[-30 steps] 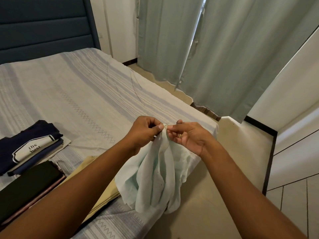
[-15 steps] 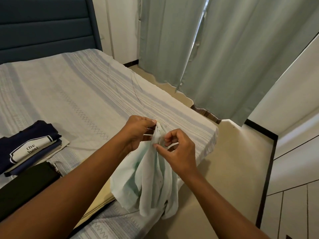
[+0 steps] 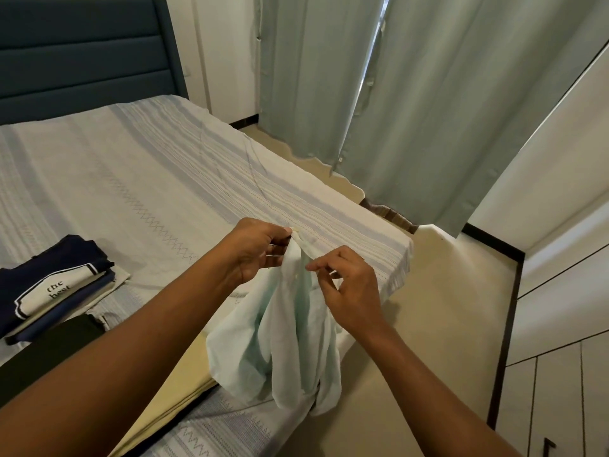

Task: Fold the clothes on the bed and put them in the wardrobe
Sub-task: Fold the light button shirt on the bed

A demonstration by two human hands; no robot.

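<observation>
My left hand (image 3: 253, 250) pinches the top edge of the pale mint shirt (image 3: 290, 351), and my right hand (image 3: 349, 291) pinches the same edge just below it with thumb and forefinger, other fingers curled. The shirt hangs bunched, long axis vertical, over the near corner of the bed (image 3: 131, 179), its lower end just beside a flat yellow garment (image 3: 184, 367). Farther left on the bed lie a black garment (image 3: 49, 351) and a folded navy stack (image 3: 56, 285); curtains (image 3: 412, 110) hang beyond, and white panelled doors (image 3: 560, 324) stand to the right.
</observation>
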